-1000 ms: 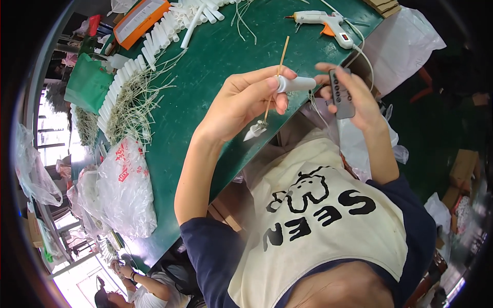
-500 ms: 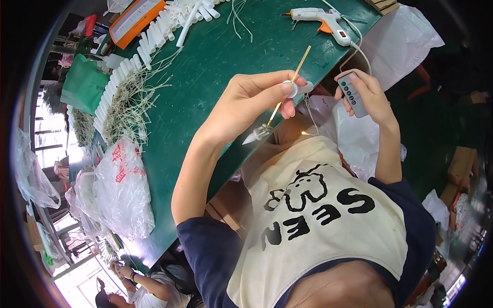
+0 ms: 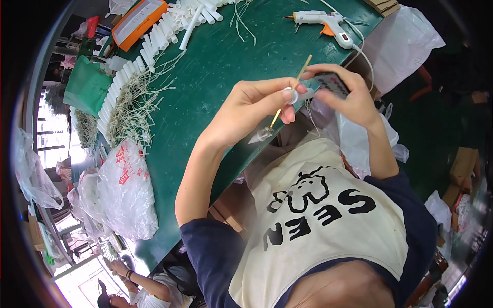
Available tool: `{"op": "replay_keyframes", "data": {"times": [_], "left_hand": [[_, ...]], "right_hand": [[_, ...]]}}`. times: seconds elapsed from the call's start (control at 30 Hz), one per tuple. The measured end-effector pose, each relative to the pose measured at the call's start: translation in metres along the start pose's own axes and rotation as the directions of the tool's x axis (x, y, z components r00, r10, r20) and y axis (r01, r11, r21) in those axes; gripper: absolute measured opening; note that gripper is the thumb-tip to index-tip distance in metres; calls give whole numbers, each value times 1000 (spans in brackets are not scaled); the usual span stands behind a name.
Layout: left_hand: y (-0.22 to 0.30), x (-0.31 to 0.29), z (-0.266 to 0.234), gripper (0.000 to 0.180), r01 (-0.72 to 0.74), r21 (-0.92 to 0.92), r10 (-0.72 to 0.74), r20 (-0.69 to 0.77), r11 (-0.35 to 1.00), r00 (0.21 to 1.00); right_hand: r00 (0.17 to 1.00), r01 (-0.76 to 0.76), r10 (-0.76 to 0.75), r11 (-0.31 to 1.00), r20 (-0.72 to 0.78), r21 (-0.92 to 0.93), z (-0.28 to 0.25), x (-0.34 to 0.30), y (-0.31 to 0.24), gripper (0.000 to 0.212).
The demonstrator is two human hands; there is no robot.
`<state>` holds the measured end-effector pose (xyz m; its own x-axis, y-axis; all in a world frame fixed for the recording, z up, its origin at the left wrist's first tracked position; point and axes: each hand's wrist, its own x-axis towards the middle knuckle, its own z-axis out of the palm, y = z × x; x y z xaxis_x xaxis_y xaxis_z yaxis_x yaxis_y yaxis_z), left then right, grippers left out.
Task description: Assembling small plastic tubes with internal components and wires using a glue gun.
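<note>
My left hand (image 3: 239, 110) pinches a short white plastic tube (image 3: 305, 94) with a round rim, along with a thin gold-coloured stick (image 3: 304, 68) that slants past it. At the stick's lower end is a pale, flame-shaped tip (image 3: 261, 135), slightly blurred. Thin wires (image 3: 311, 116) hang below the tube. My right hand (image 3: 354, 97) is closed around a small grey remote control (image 3: 333, 83) with dark buttons, smeared by motion. The remote is tilted close to the tube's right end; whether they touch I cannot tell.
A white-and-orange glue gun (image 3: 321, 19) with its cord lies at the green table's (image 3: 205, 61) far right. White tubes (image 3: 159, 38) with thin wires line its left, near an orange box (image 3: 137, 23) and a clear plastic bag (image 3: 128, 190). Another person (image 3: 154, 287) sits at lower left.
My right hand has brought the remote leftward to the tube in my left hand. A small glow by the hanging wires no longer shows. My left hand has hardly moved.
</note>
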<state>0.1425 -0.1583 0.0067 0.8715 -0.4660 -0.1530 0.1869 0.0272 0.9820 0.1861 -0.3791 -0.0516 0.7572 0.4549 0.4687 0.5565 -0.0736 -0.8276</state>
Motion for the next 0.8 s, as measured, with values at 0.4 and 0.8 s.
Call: {"op": "replay_keyframes", "data": {"times": [0.4, 0.8], "left_hand": [[-34, -13, -35, 15, 61, 249, 39, -377, 967, 925], [-39, -6, -35, 14, 158, 893, 489, -371, 422, 789]], "right_hand": [[973, 7, -76, 953, -218, -302, 14, 4, 3, 32], [929, 86, -230, 896, -289, -436, 17, 19, -16, 34]]}}
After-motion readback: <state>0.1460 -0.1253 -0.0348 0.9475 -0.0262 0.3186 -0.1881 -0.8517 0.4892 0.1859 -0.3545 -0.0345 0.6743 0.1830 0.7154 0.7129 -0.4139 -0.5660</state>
